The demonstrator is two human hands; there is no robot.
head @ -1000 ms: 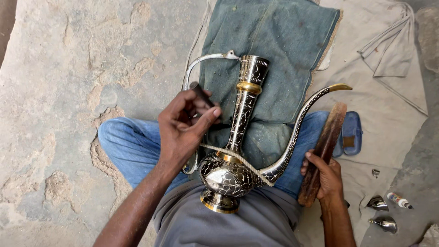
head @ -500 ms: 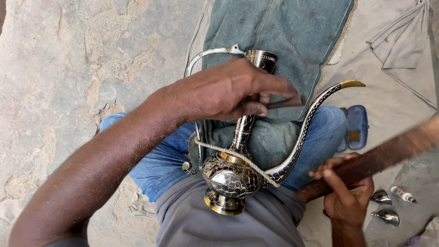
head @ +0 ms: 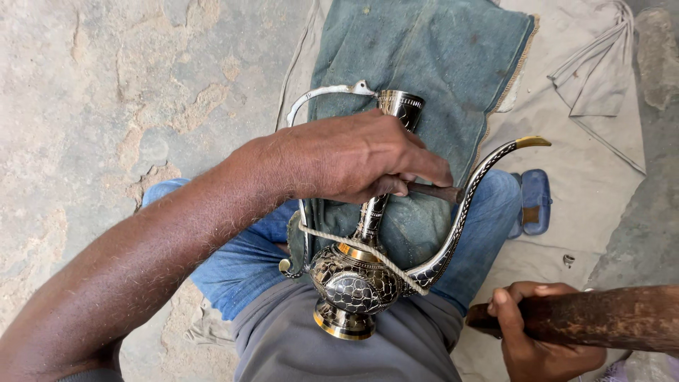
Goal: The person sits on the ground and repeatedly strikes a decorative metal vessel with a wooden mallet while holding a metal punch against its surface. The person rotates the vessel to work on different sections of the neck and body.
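In the head view, the person is sitting on the ground with an ornate metal ewer (head: 353, 283) lying across the lap, its foot toward the body and its long neck pointing away over a folded blue-green cloth (head: 438, 64). A pale cord (head: 368, 255) is running across the shoulder of the ewer, just below the neck. The curved spout (head: 467, 205) is rising to the right, ending in a brass-coloured tip, and the thin handle is arching on the left.

The left hand (head: 353, 159) is closed around a slim dark tool (head: 435, 192), its tip showing past the fingers and lying close to the spout; whether it is touching the metal cannot be told. The right hand (head: 537, 332) is gripping a thick dark wooden stick (head: 601, 318), held out low at the right, apart from the ewer.

By the look of it, the surface working of the ewer is in hand, with the tool being placed. The next move seems to be calling for a steady tool point and a controlled tap from the stick, with the ewer kept from rolling on the lap.

A blue sandal (head: 534, 201) is lying on the pale sheet (head: 587, 177) beyond the right knee.
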